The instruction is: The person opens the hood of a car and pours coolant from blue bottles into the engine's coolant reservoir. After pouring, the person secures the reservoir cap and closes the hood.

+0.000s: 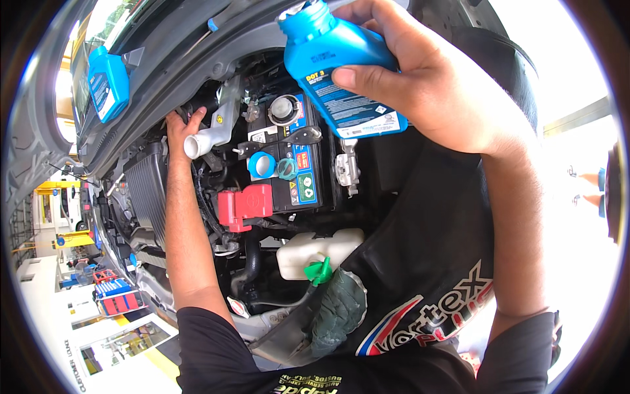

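Right hand closed around a blue, flat-sided plastic bottle, thumb across the printed front, fingers wrapped behind the upper back. Bottle uncapped, neck tilted toward the upper left, held clear above the engine bay.

Handling, judged: light to moderate weight depending on fill, which cannot be seen; walls semi-stiff, likely to give under a hard squeeze; slippery if fluid runs down the side; not fragile. Best hold: around the body, below the shoulder, mouth left free.

Left hand sits down in the bay, well apart from the bottle, to its lower left. Thumb and forefinger spread; remaining fingers hidden, so I cannot tell whether they grip anything. Just beside it: a translucent white plastic reservoir with an open round mouth.

Farther out: black battery with a blue ring-shaped cap on top; red plastic terminal cover; off-white tank with green cap. Second blue bottle stands at far left.
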Demonstrator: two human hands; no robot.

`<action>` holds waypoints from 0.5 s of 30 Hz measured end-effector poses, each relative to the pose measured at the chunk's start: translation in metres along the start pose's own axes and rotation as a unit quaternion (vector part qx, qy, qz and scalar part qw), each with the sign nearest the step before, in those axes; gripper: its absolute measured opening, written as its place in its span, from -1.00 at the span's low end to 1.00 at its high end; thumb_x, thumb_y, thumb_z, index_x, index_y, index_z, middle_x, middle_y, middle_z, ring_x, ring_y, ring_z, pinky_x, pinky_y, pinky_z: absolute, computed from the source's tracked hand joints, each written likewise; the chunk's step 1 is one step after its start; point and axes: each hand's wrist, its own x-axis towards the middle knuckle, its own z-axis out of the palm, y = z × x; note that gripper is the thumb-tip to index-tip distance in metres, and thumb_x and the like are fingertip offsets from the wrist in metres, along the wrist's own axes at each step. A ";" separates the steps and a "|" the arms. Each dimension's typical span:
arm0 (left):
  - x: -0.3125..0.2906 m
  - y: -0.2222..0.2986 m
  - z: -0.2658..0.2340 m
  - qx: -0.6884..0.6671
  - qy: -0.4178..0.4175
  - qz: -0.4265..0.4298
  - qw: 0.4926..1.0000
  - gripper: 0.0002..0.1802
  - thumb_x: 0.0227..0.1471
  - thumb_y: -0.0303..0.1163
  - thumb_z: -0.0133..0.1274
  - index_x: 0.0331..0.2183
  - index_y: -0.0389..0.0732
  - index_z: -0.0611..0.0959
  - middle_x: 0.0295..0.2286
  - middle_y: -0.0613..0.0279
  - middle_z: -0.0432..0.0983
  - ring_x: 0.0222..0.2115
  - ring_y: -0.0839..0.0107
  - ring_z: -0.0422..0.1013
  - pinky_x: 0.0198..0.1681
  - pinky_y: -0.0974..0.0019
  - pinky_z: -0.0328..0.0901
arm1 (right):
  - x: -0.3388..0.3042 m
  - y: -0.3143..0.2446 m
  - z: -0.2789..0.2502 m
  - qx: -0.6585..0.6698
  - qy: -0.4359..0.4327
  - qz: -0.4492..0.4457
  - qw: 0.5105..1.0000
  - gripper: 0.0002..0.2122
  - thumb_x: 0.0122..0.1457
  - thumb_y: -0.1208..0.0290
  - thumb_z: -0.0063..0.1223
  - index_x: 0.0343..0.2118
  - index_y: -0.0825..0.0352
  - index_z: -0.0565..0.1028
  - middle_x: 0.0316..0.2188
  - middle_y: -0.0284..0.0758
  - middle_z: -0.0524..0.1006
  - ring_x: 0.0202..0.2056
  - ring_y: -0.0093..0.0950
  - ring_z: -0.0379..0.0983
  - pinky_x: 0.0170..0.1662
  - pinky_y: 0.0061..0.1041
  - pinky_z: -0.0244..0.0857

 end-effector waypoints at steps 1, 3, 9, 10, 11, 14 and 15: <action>0.000 -0.001 -0.002 -0.007 -0.013 0.005 1.000 -0.01 -0.05 -0.14 0.49 0.25 -0.48 0.44 0.26 -0.40 0.34 0.27 -0.21 0.32 0.40 0.03 0.14 | 0.000 -0.008 -0.005 0.030 -0.016 0.025 0.999 -0.48 0.41 0.42 0.21 0.27 0.48 0.21 -0.02 -0.03 0.57 -0.01 -0.29 0.60 0.09 -0.32 0.46; 0.002 -0.003 -0.006 -0.020 -0.039 0.015 0.999 -0.02 -0.09 -0.22 0.48 0.26 -0.47 0.43 0.25 -0.37 0.35 0.26 -0.18 0.33 0.39 0.05 0.15 | 0.004 -0.001 -0.016 0.064 -0.052 0.051 0.995 -0.45 0.37 0.44 0.25 0.29 0.46 0.22 -0.02 -0.06 0.57 0.00 -0.33 0.60 0.10 -0.33 0.46; 0.002 -0.006 -0.006 -0.055 -0.031 -0.044 0.997 -0.01 -0.16 -0.30 0.45 0.26 -0.45 0.42 0.19 -0.30 0.44 0.21 -0.10 0.41 0.36 0.08 0.20 | -0.002 0.040 0.020 -0.088 0.053 -0.028 0.994 -0.39 0.19 0.53 0.38 0.29 0.35 0.38 -0.03 -0.16 0.58 0.04 -0.35 0.59 0.18 -0.33 0.46; 0.001 -0.008 -0.007 -0.076 -0.028 -0.054 0.995 -0.02 -0.16 -0.30 0.44 0.26 -0.45 0.42 0.18 -0.29 0.45 0.21 -0.09 0.42 0.35 0.08 0.21 | -0.001 0.041 0.020 -0.100 0.050 -0.037 0.993 -0.39 0.17 0.53 0.38 0.29 0.35 0.38 -0.04 -0.15 0.58 0.04 -0.34 0.60 0.17 -0.32 0.46; 0.000 -0.008 -0.005 -0.098 -0.027 -0.065 0.993 -0.02 -0.16 -0.31 0.44 0.26 -0.45 0.42 0.17 -0.28 0.46 0.20 -0.08 0.43 0.35 0.09 0.22 | 0.000 0.043 0.019 -0.111 0.048 -0.044 0.992 -0.38 0.16 0.54 0.39 0.28 0.36 0.38 -0.04 -0.14 0.58 0.03 -0.33 0.60 0.16 -0.31 0.46; 0.001 -0.008 -0.002 -0.092 -0.032 -0.064 0.993 -0.03 -0.15 -0.33 0.43 0.26 -0.44 0.42 0.17 -0.24 0.48 0.19 -0.03 0.44 0.34 0.11 0.23 | 0.001 0.044 0.018 -0.126 0.035 -0.030 0.991 -0.38 0.10 0.53 0.39 0.26 0.37 0.41 -0.04 -0.09 0.59 0.01 -0.27 0.61 0.15 -0.31 0.47; 0.002 -0.010 -0.002 -0.077 -0.034 -0.058 0.995 -0.04 -0.15 -0.33 0.43 0.26 -0.44 0.42 0.17 -0.23 0.48 0.19 -0.02 0.44 0.34 0.11 0.23 | 0.000 0.045 0.019 -0.129 0.046 -0.042 0.990 -0.42 0.10 0.52 0.36 0.21 0.41 0.44 -0.07 -0.04 0.60 0.00 -0.18 0.62 0.13 -0.27 0.48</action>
